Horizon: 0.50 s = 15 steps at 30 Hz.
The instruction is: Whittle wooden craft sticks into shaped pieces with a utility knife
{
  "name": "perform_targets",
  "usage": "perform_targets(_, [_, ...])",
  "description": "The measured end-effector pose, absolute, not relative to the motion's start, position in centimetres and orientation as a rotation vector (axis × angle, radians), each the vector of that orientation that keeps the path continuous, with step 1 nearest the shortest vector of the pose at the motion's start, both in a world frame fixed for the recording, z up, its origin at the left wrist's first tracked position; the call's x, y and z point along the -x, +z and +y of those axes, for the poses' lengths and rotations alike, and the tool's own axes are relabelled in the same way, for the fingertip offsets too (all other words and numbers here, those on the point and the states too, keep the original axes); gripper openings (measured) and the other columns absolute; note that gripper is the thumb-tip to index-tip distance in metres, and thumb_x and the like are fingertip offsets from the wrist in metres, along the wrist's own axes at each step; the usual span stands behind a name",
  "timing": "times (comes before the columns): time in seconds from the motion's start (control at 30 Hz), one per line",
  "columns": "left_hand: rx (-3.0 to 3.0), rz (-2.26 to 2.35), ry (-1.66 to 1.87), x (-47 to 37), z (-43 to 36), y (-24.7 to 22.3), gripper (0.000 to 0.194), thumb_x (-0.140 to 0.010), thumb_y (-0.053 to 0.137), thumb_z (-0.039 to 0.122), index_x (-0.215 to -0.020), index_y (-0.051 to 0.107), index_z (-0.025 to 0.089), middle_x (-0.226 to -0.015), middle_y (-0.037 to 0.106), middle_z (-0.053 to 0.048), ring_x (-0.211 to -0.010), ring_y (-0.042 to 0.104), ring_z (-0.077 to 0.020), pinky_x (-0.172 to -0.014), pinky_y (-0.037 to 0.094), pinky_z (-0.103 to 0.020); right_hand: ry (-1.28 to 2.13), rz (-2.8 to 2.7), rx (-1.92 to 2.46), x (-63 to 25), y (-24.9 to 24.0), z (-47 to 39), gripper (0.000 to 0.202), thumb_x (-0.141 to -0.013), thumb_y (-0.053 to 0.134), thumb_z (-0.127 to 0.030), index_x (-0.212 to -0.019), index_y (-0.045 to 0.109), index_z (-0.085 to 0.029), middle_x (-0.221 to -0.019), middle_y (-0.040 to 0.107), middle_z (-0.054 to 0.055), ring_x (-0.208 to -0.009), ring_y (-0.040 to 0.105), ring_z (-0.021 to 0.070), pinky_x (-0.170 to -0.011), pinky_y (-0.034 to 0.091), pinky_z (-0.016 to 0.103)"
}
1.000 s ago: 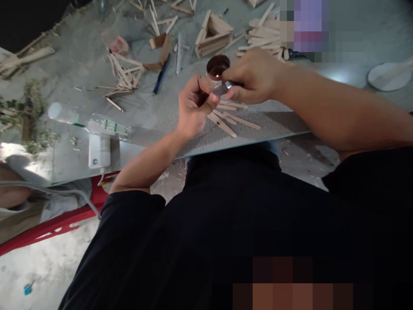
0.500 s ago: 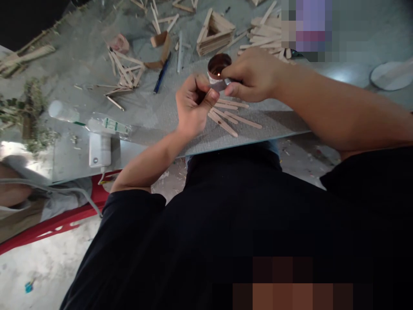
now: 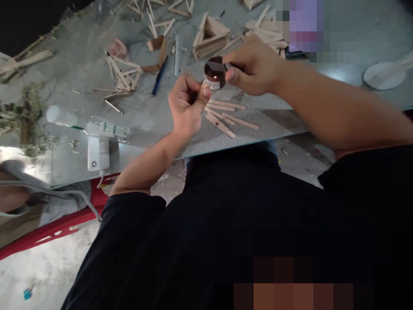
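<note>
My left hand (image 3: 189, 101) pinches a small wooden stick (image 3: 203, 86) upright beside a round brown candle jar (image 3: 214, 79), in which a small flame glows. Above the jar's mouth, my right hand (image 3: 250, 66) grips a dark-handled tool with a flat grey blade (image 3: 217, 66). The blade lies across the opening, over the flame. Several loose flat wooden sticks (image 3: 240, 120) are spread on the table just below the jar. Behind it stands a triangular stack of wooden sticks (image 3: 211, 36).
On the glass table (image 3: 145, 125) are a blue pen (image 3: 159, 77), a cardboard piece (image 3: 159, 54), joined stick frames (image 3: 124, 75), a plastic bottle (image 3: 64, 115), a white power bank (image 3: 98, 153) and dried plants (image 3: 30, 112). A white disc (image 3: 383, 76) lies right.
The blade has come into view across the jar's mouth as my right hand turned and rose slightly. The stick in my left hand now shows more clearly. The whole view has shifted a little.
</note>
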<state>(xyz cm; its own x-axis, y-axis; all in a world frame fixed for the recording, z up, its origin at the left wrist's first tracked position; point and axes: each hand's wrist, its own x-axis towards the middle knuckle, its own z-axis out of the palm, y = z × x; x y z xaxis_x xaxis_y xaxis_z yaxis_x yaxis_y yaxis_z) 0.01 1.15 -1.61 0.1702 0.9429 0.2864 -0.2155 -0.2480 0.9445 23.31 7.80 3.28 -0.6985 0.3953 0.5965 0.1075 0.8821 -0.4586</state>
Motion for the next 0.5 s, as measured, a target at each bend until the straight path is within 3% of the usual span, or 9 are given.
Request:
perform_targets(0.1, [-1.384,0.882,1.578,-0.7,0.6,-1.5,0.064,-0.078,0.101,0.063,-0.076,0.050,0.024,-0.070,0.047,0.005,-0.061,0.038,-0.0095,-0.055,0.030,-0.031,0.588,-2.210,0.342,-21.9,3.2,6.2,0.067,-0.104,0.058,-0.081,-0.090,0.059,-0.016,-0.072,0.048,-0.003,-0.063,0.041,0.0093,-0.059,0.029,0.026])
perform_targets(0.2, [-1.466,0.891,1.586,-1.2,0.1,-1.3,0.053,-0.085,0.097,0.058,-0.076,0.057,0.024,-0.069,0.048,0.005,-0.057,0.044,-0.0102,-0.053,0.037,-0.030,0.648,-2.057,0.351,-20.8,2.9,5.0,0.047,-0.098,0.074,-0.061,-0.098,0.065,-0.014,-0.079,0.058,-0.001,-0.066,0.047,0.0096,-0.062,0.036,0.024])
perform_targets(0.33, [-1.533,0.949,1.600,-1.2,-0.1,-1.0,0.049,-0.085,0.098,0.052,-0.074,0.059,0.025,-0.069,0.050,0.003,-0.062,0.050,-0.0131,-0.056,0.044,-0.029,0.666,-1.973,0.391,-20.5,2.9,4.2,0.017,-0.086,0.075,-0.031,-0.086,0.069,-0.015,-0.072,0.059,-0.002,-0.064,0.049,0.0104,-0.062,0.037,0.025])
perform_targets(0.5, [-1.613,0.982,1.574,-1.4,-0.3,-0.8,0.056,-0.082,0.096,0.065,-0.074,0.058,0.025,-0.070,0.052,0.002,-0.064,0.047,-0.0151,-0.059,0.038,-0.032,0.619,-2.017,0.436,-20.6,3.1,3.8,0.009,-0.076,0.069,-0.020,-0.083,0.068,-0.015,-0.068,0.058,-0.003,-0.062,0.051,0.0110,-0.061,0.038,0.025])
